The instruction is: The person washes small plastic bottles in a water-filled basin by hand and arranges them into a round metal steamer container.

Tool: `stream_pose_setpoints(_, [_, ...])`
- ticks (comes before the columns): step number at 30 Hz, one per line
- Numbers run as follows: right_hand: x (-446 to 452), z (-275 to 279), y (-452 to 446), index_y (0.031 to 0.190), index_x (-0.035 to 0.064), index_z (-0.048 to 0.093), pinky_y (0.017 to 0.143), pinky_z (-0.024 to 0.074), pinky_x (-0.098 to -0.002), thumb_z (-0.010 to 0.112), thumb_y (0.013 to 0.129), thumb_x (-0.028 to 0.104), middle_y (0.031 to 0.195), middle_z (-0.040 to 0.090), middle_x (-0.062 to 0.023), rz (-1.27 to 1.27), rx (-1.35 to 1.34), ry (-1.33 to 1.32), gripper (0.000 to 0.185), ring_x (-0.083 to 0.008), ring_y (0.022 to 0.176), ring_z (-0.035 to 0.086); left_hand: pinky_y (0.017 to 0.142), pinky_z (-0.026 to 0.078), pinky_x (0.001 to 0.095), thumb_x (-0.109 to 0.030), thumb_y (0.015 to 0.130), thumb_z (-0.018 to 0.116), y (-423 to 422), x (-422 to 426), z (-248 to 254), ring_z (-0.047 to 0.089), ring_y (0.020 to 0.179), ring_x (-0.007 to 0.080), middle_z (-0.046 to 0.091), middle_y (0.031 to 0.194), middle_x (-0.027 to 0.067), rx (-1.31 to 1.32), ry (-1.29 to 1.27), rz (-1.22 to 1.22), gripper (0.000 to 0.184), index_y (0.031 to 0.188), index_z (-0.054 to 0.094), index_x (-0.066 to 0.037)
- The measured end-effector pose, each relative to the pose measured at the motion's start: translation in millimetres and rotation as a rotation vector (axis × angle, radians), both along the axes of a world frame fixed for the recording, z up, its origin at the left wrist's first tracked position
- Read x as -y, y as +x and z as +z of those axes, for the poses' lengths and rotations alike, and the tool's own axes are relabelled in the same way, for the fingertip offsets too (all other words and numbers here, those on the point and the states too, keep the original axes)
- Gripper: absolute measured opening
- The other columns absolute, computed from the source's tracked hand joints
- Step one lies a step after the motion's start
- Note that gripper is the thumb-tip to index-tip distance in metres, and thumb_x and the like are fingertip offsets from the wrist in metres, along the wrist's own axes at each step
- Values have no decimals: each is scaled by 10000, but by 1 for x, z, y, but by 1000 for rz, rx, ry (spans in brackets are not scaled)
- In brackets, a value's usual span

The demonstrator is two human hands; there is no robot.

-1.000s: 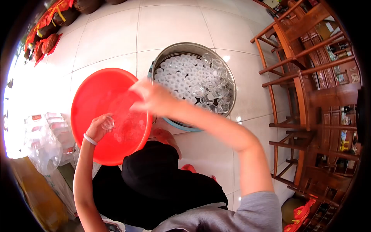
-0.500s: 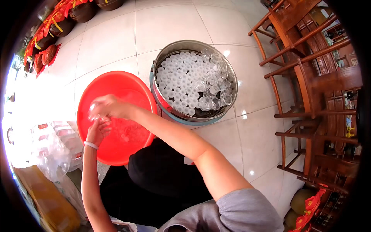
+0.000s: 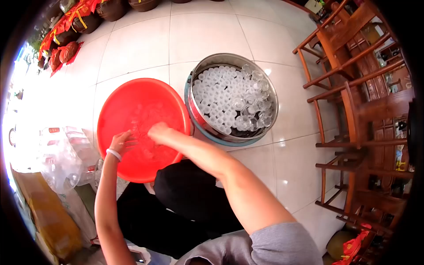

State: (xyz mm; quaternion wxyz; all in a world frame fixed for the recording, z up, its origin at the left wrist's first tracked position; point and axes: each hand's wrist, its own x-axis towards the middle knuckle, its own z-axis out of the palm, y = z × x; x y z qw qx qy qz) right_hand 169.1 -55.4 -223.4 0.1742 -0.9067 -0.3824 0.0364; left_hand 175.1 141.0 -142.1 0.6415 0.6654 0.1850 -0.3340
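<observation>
A red plastic basin (image 3: 114, 110) holds water and several clear pieces (image 3: 142, 115), whose kind is hard to make out. Over the basin's left side is my left hand (image 3: 123, 142), with its fingers stretched out and apart and nothing visible in it. My right hand (image 3: 159, 131) reaches down into the middle of the basin, fingertips hidden in or near the water. Right of the basin stands a round steel tub (image 3: 194, 73), packed with many frosted white round pieces (image 3: 216, 95). Clear, shiny cup-like pieces (image 3: 254, 104) lie on its right side.
Wooden chairs (image 3: 349, 106) line the right. Dark jars with red cloth (image 3: 84, 22) stand at the upper left. To the left are plastic-wrapped packs (image 3: 62, 154) and a brown-yellow box (image 3: 51, 218). The floor is pale tile (image 3: 198, 35).
My right hand has gone from above my left hand, rightward and down into the basin. My left hand's fingers have spread. The whole view has shifted slightly.
</observation>
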Motion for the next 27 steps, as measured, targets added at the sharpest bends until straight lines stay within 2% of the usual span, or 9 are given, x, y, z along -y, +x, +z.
stream_pose_setpoints(3, [4, 99, -6, 1024, 40, 532, 801, 439, -421, 629, 653, 246, 1016, 567, -198, -288, -393, 253, 435, -319, 973, 545, 633, 498, 334, -285, 883, 448, -14, 1, -11, 617, 776, 249, 606, 908, 116, -69, 51, 15, 299, 1023, 528, -34])
stream_pose_setpoints(7, [11, 159, 13, 923, 20, 561, 675, 480, -379, 642, 650, 226, 808, 615, -148, 5, -604, 708, 352, -285, 830, 598, 633, 502, 341, -245, 882, 446, -11, -2, 2, 617, 783, 253, 598, 910, 131, -38, 11, 3, 286, 1030, 521, -13])
stream_pose_setpoints(9, [5, 82, 23, 942, 34, 576, 678, 478, -413, 638, 673, 219, 837, 619, -142, 20, -1399, 1049, 333, -279, 846, 600, 641, 503, 347, -248, 874, 464, -10, -5, -3, 618, 801, 263, 598, 907, 134, -56, -33, 6, 302, 1052, 516, -10])
stream_pose_setpoints(10, [8, 13, 7, 926, 42, 577, 678, 477, -434, 639, 674, 232, 824, 615, -140, -41, -603, 521, 321, -292, 841, 599, 633, 509, 366, -248, 860, 504, -11, -1, -1, 622, 787, 273, 598, 905, 139, -61, 26, 25, 309, 1055, 518, -9])
stream_pose_setpoints(12, [4, -2, -10, 926, 45, 578, 693, 475, -447, 633, 675, 239, 822, 612, -139, -222, -36, -27, 322, -309, 835, 599, 638, 511, 368, -249, 854, 518, -6, 2, 0, 616, 787, 271, 593, 917, 140, -24, 43, 9, 309, 1051, 525, -11])
stream_pose_setpoints(17, [25, 151, 15, 963, 20, 573, 721, 480, -372, 633, 673, 230, 876, 616, -163, -66, -518, 270, 363, -293, 820, 602, 611, 512, 340, -252, 844, 549, -16, 0, -2, 615, 765, 237, 598, 890, 133, -29, 51, 0, 310, 1035, 539, -8])
stream_pose_setpoints(21, [23, 95, 30, 927, 39, 604, 738, 475, -369, 593, 708, 150, 907, 619, -161, -162, -1087, 648, 246, -295, 839, 603, 607, 510, 336, -284, 832, 564, -14, 0, 5, 617, 729, 219, 602, 877, 129, -14, 119, 30, 336, 1015, 545, -4])
stream_pose_setpoints(23, [28, 65, 1, 893, 40, 603, 744, 473, -351, 594, 711, 161, 908, 621, -153, -13, -152, -435, 218, -281, 861, 601, 606, 509, 333, -299, 827, 569, -6, 3, 5, 617, 717, 215, 601, 875, 130, -14, 163, 11, 347, 1004, 548, -1])
stream_pose_setpoints(27, [21, 126, 22, 972, 23, 593, 796, 457, -373, 624, 659, 238, 949, 616, -163, -151, -562, 197, 381, -277, 911, 588, 589, 505, 321, -297, 826, 564, -18, 6, -4, 614, 699, 206, 603, 874, 117, -24, 236, -29, 335, 978, 551, 1])
